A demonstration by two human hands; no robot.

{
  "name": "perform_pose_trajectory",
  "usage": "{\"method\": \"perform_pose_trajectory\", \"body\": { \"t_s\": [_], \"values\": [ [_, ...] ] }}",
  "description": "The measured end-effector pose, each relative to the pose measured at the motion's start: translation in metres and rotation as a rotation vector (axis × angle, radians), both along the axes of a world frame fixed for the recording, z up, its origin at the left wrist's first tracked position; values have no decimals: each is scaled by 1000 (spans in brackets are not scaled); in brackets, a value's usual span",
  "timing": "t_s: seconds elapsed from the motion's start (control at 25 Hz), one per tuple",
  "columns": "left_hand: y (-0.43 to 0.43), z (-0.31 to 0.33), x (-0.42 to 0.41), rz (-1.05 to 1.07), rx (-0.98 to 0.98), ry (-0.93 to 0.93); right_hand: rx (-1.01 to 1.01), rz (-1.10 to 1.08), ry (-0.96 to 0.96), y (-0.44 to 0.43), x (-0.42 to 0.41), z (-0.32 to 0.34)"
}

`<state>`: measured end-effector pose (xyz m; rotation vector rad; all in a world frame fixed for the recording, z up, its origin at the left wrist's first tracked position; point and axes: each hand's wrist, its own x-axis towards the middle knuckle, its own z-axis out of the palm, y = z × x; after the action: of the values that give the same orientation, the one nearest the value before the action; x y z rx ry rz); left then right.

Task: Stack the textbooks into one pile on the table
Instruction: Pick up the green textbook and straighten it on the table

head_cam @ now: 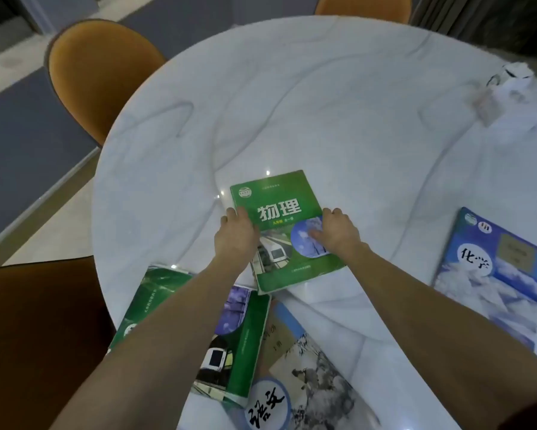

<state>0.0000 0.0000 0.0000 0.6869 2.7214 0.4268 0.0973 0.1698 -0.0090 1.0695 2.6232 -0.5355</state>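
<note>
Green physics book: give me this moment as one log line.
green physics book flat on table | left hand, right hand gripping its edges | three other books unstacked

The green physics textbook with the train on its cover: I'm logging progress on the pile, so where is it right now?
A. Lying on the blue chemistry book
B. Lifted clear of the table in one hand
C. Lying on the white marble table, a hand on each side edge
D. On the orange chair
C: the green physics textbook lies on the white marble table, with the left hand and right hand at its side edges.
</note>
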Motion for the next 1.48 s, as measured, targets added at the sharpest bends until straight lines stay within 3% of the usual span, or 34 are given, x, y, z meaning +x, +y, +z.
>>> {"method": "perform_pose_trajectory", "body": {
  "t_s": [0.24,0.56,0.76,1.04,1.28,1.48],
  "values": [
    [9,-11,13,344,153,-299,-121,-163,21,7,-7,-12],
    [11,-17,10,556,469,-490,-172,-220,69,12,-6,-16],
    [11,-19,20,545,691,-538,-230,-275,132,12,1,-15],
    [9,-11,12,539,919,-704,-556,-583,499,7,18,-5],
    [44,7,9,363,865,-734,-640,-780,695,25,52,5],
    [84,2,26,234,723,-736,-589,-926,727,40,91,2]
  ]
}}
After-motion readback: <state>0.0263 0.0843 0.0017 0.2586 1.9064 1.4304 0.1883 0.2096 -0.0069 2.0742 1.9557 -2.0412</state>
